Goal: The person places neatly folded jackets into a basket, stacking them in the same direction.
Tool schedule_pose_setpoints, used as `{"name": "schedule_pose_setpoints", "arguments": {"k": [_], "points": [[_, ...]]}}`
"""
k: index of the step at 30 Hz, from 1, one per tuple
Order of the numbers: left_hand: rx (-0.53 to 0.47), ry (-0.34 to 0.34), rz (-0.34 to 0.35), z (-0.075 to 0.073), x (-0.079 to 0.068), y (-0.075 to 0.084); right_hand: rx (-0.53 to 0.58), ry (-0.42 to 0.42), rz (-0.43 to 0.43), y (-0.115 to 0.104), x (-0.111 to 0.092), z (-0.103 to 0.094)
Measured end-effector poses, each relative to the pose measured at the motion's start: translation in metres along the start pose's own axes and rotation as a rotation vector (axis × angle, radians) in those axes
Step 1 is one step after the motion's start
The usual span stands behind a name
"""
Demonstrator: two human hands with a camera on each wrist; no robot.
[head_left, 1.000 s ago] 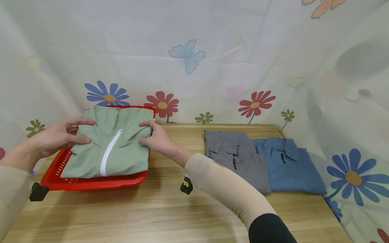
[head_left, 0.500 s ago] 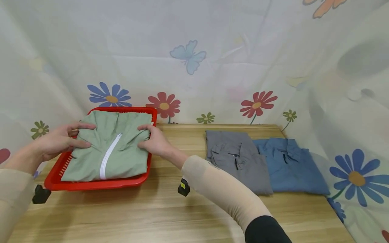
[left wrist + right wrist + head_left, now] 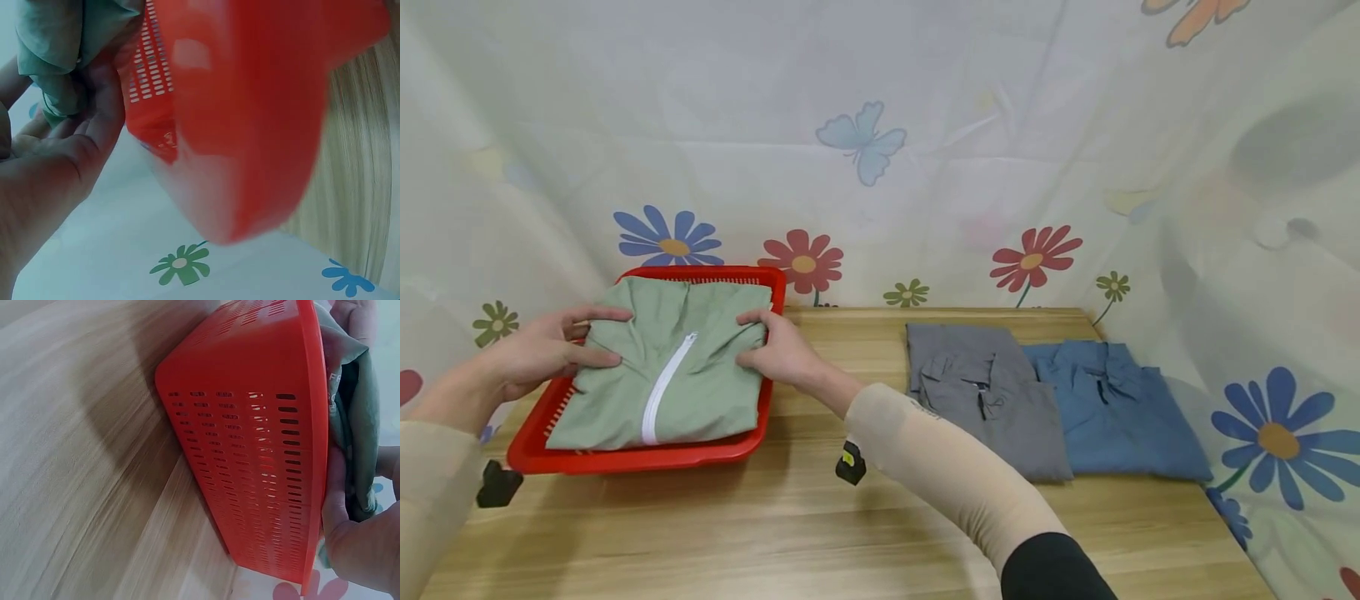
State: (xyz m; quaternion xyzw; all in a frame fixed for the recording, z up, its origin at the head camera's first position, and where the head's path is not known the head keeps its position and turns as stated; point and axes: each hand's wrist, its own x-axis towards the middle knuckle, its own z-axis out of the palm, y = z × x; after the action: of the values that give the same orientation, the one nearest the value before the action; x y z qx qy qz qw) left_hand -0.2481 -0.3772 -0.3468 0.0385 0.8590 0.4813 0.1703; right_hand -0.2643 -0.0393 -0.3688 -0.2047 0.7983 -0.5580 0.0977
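Note:
A folded light green jacket (image 3: 715, 400) with a white zipper lies across the top of a red plastic basket (image 3: 700, 454), within its rim. My left hand (image 3: 546, 350) grips the garment's left edge, thumb and fingers on top and others tucked beneath, as the left wrist view also shows a hand (image 3: 75, 144) around bunched cloth. At the opposite edge my right hand (image 3: 782, 350) pinches the fabric. In the right wrist view, that hand (image 3: 365, 544) has its fingers on both sides of the folded layers, just beyond the basket's rim (image 3: 319, 456).
To the right on the wooden table (image 3: 820, 542) lie a folded grey garment (image 3: 1000, 417) and a folded blue garment (image 3: 1127, 425), the grey partly over the blue. A flowered curtain (image 3: 865, 225) hangs behind and at both sides.
The green jacket has come down slightly with both hands, so more of the basket's back and right rim shows. Both hands keep their hold on it.

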Motion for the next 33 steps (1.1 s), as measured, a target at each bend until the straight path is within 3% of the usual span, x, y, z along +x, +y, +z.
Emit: {"name": "schedule_pose_setpoints", "arguments": {"k": [6, 10, 17, 28, 33], "points": [[0.067, -0.005, -0.055, 0.000, -0.003, 0.006, 0.010, 0.010, -0.015, 0.005, -0.001, -0.005], [0.147, -0.021, -0.081, 0.003, -0.004, 0.016, -0.054, 0.040, -0.042, 0.009, -0.002, -0.011], [0.272, 0.003, -0.097, 0.012, -0.007, 0.035, -0.060, 0.047, -0.059, 0.014, -0.007, -0.021], [0.304, 0.036, -0.136, 0.011, -0.005, 0.032, -0.129, 0.081, -0.033, 0.029, -0.011, -0.041], [0.390, 0.093, -0.102, 0.019, -0.007, 0.039, -0.167, 0.068, -0.005, 0.043, -0.019, -0.057]]}}
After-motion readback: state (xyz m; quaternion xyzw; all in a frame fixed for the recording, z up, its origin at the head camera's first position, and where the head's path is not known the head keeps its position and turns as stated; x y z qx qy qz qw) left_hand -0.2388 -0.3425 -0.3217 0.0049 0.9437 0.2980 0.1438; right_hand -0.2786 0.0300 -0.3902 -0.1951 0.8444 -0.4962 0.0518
